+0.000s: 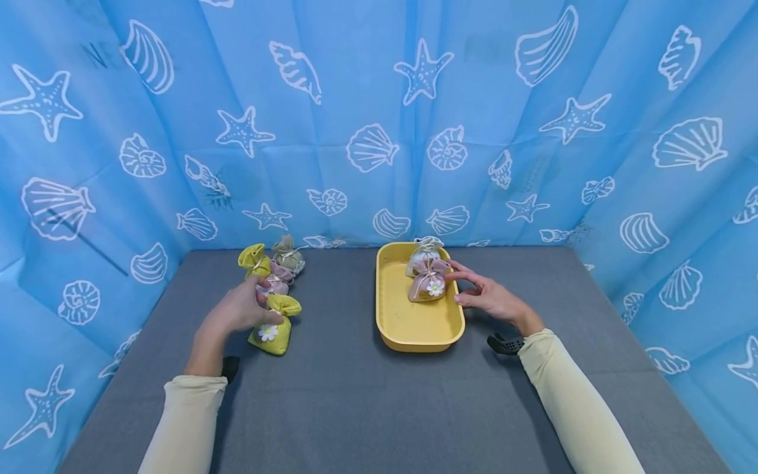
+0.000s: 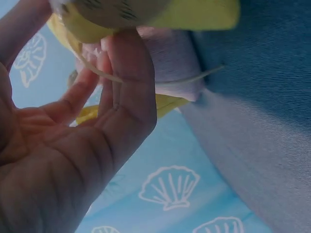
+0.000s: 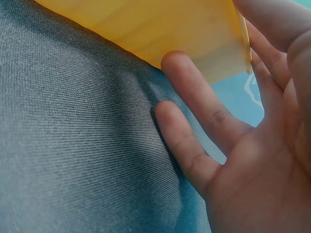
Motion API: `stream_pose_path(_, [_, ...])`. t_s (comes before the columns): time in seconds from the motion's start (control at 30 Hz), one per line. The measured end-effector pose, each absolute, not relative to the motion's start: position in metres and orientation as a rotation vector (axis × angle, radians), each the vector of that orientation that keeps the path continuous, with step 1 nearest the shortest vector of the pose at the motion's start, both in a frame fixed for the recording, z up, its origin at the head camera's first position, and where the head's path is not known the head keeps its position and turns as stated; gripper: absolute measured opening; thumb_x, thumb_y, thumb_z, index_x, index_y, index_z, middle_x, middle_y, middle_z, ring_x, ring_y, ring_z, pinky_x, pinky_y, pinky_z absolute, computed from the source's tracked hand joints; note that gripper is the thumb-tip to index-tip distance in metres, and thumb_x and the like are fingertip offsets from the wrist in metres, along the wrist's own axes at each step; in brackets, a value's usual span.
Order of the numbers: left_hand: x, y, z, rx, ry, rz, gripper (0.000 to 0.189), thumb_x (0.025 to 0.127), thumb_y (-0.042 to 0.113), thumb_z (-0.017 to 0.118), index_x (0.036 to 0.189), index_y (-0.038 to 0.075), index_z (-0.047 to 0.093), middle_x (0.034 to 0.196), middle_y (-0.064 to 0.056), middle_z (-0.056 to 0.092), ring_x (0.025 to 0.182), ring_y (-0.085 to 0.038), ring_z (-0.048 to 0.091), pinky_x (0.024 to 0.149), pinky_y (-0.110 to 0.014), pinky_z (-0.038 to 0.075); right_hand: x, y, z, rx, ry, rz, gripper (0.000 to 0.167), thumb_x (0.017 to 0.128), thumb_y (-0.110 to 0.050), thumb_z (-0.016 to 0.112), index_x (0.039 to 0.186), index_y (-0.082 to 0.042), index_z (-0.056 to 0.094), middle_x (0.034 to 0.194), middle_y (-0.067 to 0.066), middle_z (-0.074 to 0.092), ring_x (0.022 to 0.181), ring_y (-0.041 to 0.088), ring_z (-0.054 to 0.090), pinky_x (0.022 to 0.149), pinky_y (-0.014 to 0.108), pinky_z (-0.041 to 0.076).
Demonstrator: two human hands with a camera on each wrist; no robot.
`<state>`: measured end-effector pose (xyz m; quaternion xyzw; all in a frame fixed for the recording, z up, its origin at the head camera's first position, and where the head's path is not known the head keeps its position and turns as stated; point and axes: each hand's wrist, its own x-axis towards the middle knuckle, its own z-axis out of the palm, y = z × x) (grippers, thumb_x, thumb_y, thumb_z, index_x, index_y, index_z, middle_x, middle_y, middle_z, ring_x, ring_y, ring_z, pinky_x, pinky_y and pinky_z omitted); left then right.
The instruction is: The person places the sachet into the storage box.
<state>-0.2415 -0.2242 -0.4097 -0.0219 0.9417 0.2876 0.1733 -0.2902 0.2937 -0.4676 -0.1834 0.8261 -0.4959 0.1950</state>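
Note:
My left hand (image 1: 244,308) is at the left group of small drawstring pouches and pinches the gathered neck of a yellow pouch (image 1: 274,336) with a white flower. In the left wrist view, the thumb and a finger are at this yellow pouch (image 2: 199,14), and a pale cord hangs across the fingers. Behind it are a pink pouch (image 1: 280,280), another yellow pouch (image 1: 256,260) and a grey-green pouch (image 1: 287,253). My right hand (image 1: 493,298) grips the right rim of a yellow tray (image 1: 414,345). Inside lie a pink pouch (image 1: 428,283) with a flower and a pale patterned pouch (image 1: 422,253).
A grey cloth (image 1: 331,408) covers the table. Blue curtains (image 1: 367,79) with white shell and starfish prints stand behind and on both sides. Each wrist has a black band, such as the right band (image 1: 505,344).

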Motion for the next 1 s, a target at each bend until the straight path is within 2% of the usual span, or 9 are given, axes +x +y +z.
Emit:
stream_pose_path(0.17, [-0.241, -0.226, -0.412, -0.019, 2.641, 0.801, 0.070, 0.083, 0.036, 0.085, 0.131, 0.003, 0.048, 0.106, -0.013, 0.061, 0.090, -0.024, 0.062, 0.070, -0.034, 0.050, -0.290, 0.294, -0.468, -0.519, 2.312, -1.394, 0.048, 0.103, -0.019, 0.061, 0.149, -0.020, 0.049, 0.175, -0.003, 0.003, 0.144, 0.048, 0.044, 0.114, 0.062, 0.040])
stream_pose_path(0.33, [-0.240, -0.224, -0.412, 0.080, 2.651, 0.731, 0.045, 0.085, 0.035, 0.082, 0.109, 0.002, 0.062, 0.086, -0.007, 0.059, 0.076, -0.020, 0.055, 0.062, -0.033, 0.043, -0.290, 0.295, -0.468, -0.517, 2.299, -1.407, 0.048, 0.103, -0.018, 0.061, 0.149, -0.019, 0.049, 0.175, -0.003, 0.003, 0.144, 0.048, 0.043, 0.114, 0.062, 0.039])
stream_pose_path(0.43, [-0.238, -0.223, -0.412, 0.135, 2.633, 0.705, 0.034, 0.089, 0.035, 0.079, 0.098, 0.004, 0.068, 0.081, -0.006, 0.061, 0.072, -0.018, 0.055, 0.060, -0.033, 0.043, -0.290, 0.294, -0.468, -0.511, 2.297, -1.409, 0.048, 0.103, -0.018, 0.061, 0.149, -0.020, 0.049, 0.175, -0.004, 0.003, 0.144, 0.048, 0.044, 0.114, 0.062, 0.040])
stream_pose_path(0.6, [-0.234, -0.224, -0.412, 0.215, 2.608, 0.770, 0.030, 0.091, 0.031, 0.077, 0.102, 0.004, 0.072, 0.084, -0.007, 0.067, 0.073, -0.017, 0.059, 0.061, -0.033, 0.047, -0.289, 0.294, -0.469, -0.509, 2.307, -1.402, 0.048, 0.103, -0.021, 0.062, 0.149, -0.021, 0.049, 0.175, -0.004, 0.004, 0.144, 0.047, 0.044, 0.115, 0.063, 0.038])
stream_pose_path(0.8, [-0.227, -0.222, -0.404, 0.303, 2.599, 0.847, 0.022, 0.091, 0.027, 0.078, 0.093, 0.006, 0.071, 0.078, -0.004, 0.064, 0.069, -0.015, 0.054, 0.059, -0.033, 0.045, -0.289, 0.294, -0.470, -0.525, 2.302, -1.406, 0.049, 0.102, -0.020, 0.062, 0.149, -0.020, 0.048, 0.175, -0.002, 0.003, 0.143, 0.048, 0.044, 0.115, 0.062, 0.039])
stream_pose_path(1.0, [-0.227, -0.219, -0.396, 0.377, 2.646, 0.904, 0.020, 0.093, 0.027, 0.075, 0.102, 0.010, 0.070, 0.085, -0.005, 0.064, 0.075, -0.017, 0.054, 0.065, -0.033, 0.045, -0.289, 0.294, -0.470, -0.538, 2.293, -1.418, 0.049, 0.102, -0.020, 0.062, 0.149, -0.019, 0.048, 0.175, -0.002, 0.003, 0.145, 0.048, 0.042, 0.115, 0.063, 0.037])
